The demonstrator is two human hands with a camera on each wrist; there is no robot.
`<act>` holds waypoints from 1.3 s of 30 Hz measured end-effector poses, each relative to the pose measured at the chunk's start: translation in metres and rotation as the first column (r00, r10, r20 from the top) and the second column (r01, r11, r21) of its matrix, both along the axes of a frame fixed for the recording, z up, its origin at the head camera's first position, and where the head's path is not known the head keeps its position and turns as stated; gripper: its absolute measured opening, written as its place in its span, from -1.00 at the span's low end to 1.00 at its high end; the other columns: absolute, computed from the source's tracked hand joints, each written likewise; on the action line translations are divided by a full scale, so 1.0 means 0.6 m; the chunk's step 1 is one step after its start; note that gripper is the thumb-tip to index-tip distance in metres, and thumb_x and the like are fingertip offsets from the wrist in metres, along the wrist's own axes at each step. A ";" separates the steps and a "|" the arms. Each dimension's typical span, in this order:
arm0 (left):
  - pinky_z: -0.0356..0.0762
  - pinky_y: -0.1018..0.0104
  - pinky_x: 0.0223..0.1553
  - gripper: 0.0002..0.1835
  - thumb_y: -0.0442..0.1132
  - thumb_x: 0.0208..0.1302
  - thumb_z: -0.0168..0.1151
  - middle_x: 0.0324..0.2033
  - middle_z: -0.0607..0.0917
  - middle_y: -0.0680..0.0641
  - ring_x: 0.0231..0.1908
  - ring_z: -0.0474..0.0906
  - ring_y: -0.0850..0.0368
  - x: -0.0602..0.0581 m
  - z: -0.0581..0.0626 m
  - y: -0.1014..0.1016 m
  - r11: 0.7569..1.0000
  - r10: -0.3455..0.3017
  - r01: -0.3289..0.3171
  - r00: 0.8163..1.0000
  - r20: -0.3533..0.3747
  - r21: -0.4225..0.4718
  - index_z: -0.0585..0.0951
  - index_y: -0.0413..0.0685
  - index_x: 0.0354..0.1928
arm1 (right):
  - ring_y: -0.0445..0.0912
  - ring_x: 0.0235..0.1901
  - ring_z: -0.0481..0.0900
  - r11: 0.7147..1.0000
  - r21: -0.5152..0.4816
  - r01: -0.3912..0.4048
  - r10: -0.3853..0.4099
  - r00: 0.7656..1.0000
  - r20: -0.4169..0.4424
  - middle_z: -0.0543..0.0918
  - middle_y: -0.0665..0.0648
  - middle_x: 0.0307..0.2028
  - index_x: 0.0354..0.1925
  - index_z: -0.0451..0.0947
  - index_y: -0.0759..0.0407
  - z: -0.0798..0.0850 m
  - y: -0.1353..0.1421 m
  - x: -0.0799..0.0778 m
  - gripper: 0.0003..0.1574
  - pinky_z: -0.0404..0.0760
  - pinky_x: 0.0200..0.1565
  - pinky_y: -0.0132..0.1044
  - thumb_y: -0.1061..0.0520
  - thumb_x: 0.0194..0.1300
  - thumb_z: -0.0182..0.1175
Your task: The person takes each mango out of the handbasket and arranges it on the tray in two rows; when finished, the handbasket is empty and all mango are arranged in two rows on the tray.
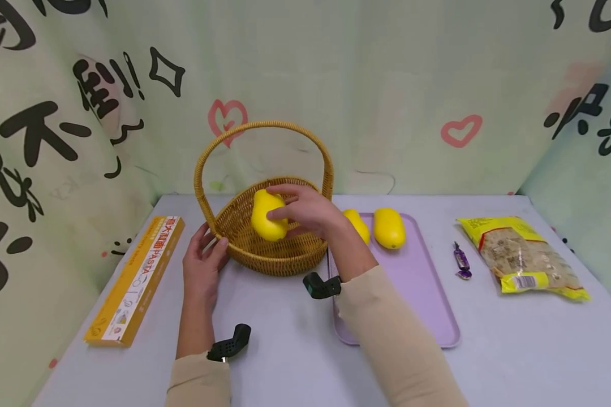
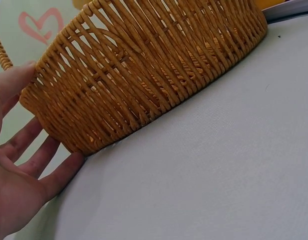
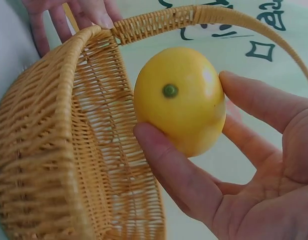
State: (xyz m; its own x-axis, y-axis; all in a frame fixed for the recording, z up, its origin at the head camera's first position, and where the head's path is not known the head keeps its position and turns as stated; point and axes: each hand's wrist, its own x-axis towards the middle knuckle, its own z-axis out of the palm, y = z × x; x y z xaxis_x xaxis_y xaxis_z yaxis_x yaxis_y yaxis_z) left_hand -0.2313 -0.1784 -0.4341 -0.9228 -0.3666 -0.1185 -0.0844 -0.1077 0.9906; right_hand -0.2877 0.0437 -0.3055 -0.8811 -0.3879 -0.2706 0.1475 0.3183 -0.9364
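A yellow pear-shaped fruit (image 1: 266, 217) is pinched between the thumb and fingers of my right hand (image 1: 313, 212), over the opening of a wicker basket (image 1: 280, 267). In the right wrist view the fruit (image 3: 178, 105) shows a small green spot at its end. My left hand (image 1: 203, 265) grips the basket's left side near the foot of the tall handle (image 1: 265, 124). The left wrist view shows the left thumb (image 2: 16, 80) at the rim and the fingers against the outer weave. Inside the basket, the visible part of the floor is bare wicker.
A lilac tray (image 1: 412, 305) to the right bears two yellow fruits (image 1: 389, 229), one partly behind my right wrist. Farther right lie a purple-wrapped candy (image 1: 461, 261) and a yellow-and-clear food bag (image 1: 524, 254). A long pasta box (image 1: 134, 282) lies left. A printed curtain (image 1: 387, 85) hangs behind.
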 end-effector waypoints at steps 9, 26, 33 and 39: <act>0.54 0.16 0.37 -0.32 -0.16 0.47 0.29 0.47 0.41 0.02 0.41 0.42 0.11 -0.001 0.003 0.000 1.000 -0.004 0.003 1.000 0.005 0.015 0.32 0.43 0.54 | 0.11 0.19 0.58 0.998 -0.065 0.008 -0.006 0.999 0.037 0.40 0.20 0.39 0.40 0.48 -0.25 0.022 0.044 0.017 -0.28 0.73 0.12 0.11 0.14 0.34 0.39; 0.53 0.15 0.37 -0.32 -0.16 0.47 0.30 0.47 0.40 0.02 0.42 0.42 0.10 0.000 0.002 -0.001 0.999 -0.006 0.006 1.000 -0.005 0.035 0.32 0.42 0.54 | 0.10 0.24 0.55 1.000 0.029 0.002 -0.002 1.000 -0.019 0.37 0.19 0.42 0.43 0.44 -0.28 0.030 0.107 0.045 -0.23 0.79 0.01 -0.01 0.11 0.33 0.40; 0.52 0.14 0.39 -0.33 -0.16 0.47 0.29 0.47 0.40 0.02 0.42 0.41 0.09 0.002 0.003 0.000 1.000 -0.007 0.008 1.000 -0.010 0.028 0.33 0.42 0.53 | 0.11 0.24 0.56 0.999 0.049 0.008 -0.007 1.000 -0.011 0.31 0.17 0.45 0.44 0.42 -0.31 0.029 0.130 0.056 -0.21 0.76 0.08 0.05 0.10 0.32 0.40; 0.51 0.13 0.39 -0.33 -0.16 0.47 0.29 0.46 0.40 0.01 0.42 0.41 0.08 0.002 0.002 0.002 1.000 -0.008 0.008 1.000 -0.022 0.025 0.34 0.42 0.53 | 0.12 0.23 0.58 0.997 0.078 0.014 -0.012 0.999 -0.030 0.30 0.15 0.46 0.45 0.41 -0.34 0.030 0.145 0.062 -0.20 0.76 0.09 0.04 0.09 0.33 0.39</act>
State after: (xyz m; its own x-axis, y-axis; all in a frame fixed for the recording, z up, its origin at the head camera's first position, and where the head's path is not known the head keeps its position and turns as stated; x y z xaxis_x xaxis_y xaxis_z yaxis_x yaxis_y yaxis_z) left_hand -0.2301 -0.1774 -0.4330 -0.9281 -0.3564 -0.1074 -0.0639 -0.1317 0.9892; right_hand -0.2506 0.1305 -0.2873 -0.8939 -0.3550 -0.2737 0.1249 0.3890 -0.9127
